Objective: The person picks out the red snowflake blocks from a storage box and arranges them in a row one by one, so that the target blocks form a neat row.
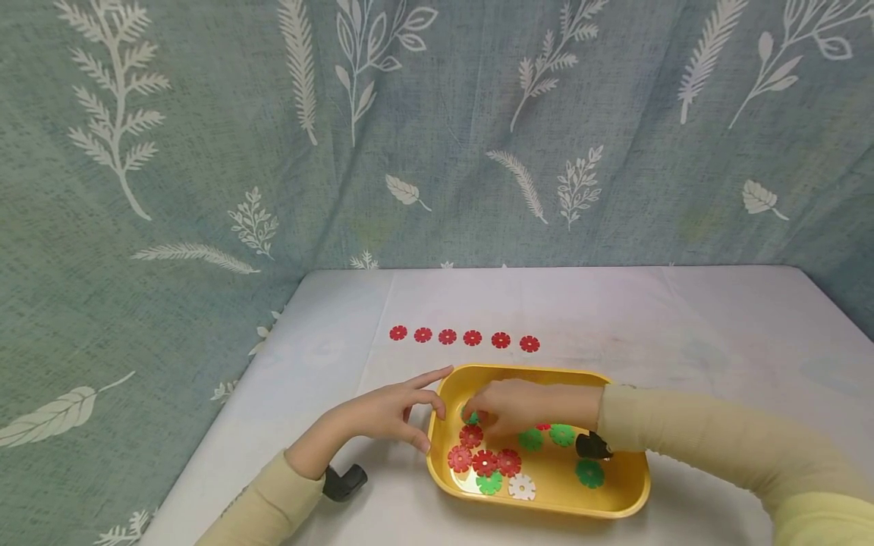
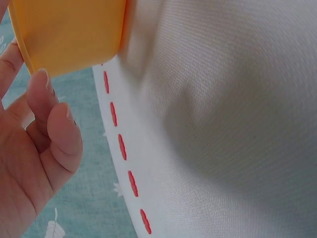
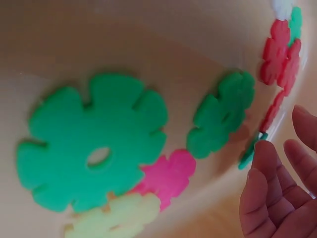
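— White tablecloth (image 1: 690,341) is being overlaid by a yellow tray (image 1: 563,497). Is that being steadied?
— Apparently, by the left hand (image 1: 385,413), spread loosely against its left end.
— And the green disc (image 1: 472,418) inside that end?
— Being reached by the right hand (image 1: 515,406); whether it's being pinched can't be told. Ideally, only its edge is being gripped.

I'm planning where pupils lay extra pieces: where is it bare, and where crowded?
A wide patch of white cloth lies bare right of the row of red discs, beyond the right sleeve; a smaller one between that row and the leafy curtain at left. The left end of the yellow tub is crowded with discs near the right hand.
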{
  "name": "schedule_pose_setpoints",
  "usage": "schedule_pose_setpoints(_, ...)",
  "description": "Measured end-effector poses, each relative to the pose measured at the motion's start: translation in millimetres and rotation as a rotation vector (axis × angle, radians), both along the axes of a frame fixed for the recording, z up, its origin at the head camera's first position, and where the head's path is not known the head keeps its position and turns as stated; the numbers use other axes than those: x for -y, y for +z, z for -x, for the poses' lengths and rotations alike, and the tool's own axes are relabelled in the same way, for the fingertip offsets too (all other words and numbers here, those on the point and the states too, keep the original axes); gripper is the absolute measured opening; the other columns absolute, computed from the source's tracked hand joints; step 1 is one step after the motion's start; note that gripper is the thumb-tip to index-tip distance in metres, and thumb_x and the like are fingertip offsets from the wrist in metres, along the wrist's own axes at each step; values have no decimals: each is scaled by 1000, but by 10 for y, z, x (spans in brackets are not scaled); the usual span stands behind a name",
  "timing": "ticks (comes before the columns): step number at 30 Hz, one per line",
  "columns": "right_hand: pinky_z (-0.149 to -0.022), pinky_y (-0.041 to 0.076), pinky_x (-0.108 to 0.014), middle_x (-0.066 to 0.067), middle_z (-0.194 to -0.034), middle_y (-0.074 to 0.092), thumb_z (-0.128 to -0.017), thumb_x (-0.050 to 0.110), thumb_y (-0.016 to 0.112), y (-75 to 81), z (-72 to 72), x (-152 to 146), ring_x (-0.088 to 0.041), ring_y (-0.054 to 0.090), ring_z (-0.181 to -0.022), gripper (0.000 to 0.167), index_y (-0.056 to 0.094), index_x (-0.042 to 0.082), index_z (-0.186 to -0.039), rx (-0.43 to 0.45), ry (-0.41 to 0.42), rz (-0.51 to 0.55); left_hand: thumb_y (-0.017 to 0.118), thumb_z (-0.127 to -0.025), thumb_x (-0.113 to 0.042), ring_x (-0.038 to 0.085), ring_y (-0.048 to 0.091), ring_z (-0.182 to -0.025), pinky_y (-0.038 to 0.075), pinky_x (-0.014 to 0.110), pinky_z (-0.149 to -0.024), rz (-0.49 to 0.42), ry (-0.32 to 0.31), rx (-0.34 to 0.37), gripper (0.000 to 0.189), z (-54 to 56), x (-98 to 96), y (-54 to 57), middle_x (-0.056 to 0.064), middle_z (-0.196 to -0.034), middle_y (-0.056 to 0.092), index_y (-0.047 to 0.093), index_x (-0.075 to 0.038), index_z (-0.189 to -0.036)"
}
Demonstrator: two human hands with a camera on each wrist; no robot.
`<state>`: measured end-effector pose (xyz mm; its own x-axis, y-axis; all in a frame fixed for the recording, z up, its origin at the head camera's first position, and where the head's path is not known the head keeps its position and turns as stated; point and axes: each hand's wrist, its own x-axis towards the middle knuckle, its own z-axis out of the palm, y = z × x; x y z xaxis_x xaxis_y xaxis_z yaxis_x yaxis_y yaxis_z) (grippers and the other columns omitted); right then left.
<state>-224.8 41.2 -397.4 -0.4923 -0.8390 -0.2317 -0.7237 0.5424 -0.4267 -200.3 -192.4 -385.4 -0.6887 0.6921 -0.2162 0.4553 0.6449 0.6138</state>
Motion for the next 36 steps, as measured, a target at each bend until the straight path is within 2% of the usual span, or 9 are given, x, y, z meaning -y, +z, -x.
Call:
schedule_pose_setpoints(7, -63, 41, -17, 12, -75, 54, -79, 26, 71, -78, 5, 81, -4, 46, -67, 32, 64, 18, -109, -77, 37, -18, 76, -68, -37, 6, 38, -56, 37, 18, -58, 1, -2, 0, 34, -2, 2, 1, -4, -152, 17, 58, -26, -95)
schedule_pose_setpoints(12, -64, 41, -17, 11, -75, 53, -79, 29, 71, -123, -6, 131, -5, 46, -68, 24, 65, 19, -101, -112, 51, -36, 76, -68, -37, 5, 38, -57, 37, 18, -57, 1, -9, -1, 34, -1, 2, -3, -4, -153, 17, 58, -26, -95)
schedule_pose_setpoints(23, -59, 41, -16, 9, -76, 45, -75, 27, 74, -94, -82, 136, -6, 45, -66, 23, 58, 20, -90, -89, -17, -117, 76, -68, -38, 9, 41, -60, 37, 18, -57, 2, -6, -1, 34, 17, 7, -21, -5, -152, 17, 58, -27, -95)
schedule_pose_setpoints(30, -62, 43, -15, 10, -78, 48, -74, 24, 75, -70, -99, 125, -5, 46, -70, 29, 56, 23, -96, -75, 8, -144, 76, -68, -37, 6, 38, -57, 37, 18, -57, 6, -8, -2, 35, 15, 8, -15, -4, -152, 17, 59, -23, -95)
schedule_pose_setpoints(36, -61, 41, -16, 11, -73, 49, -75, 23, 74, -60, -92, 99, -4, 45, -69, 26, 57, 24, -94, -66, 42, -154, 76, -68, -37, 6, 37, -56, 37, 18, -57, 7, -11, -2, 36, 8, 7, -12, -4, -152, 17, 59, -23, -96)
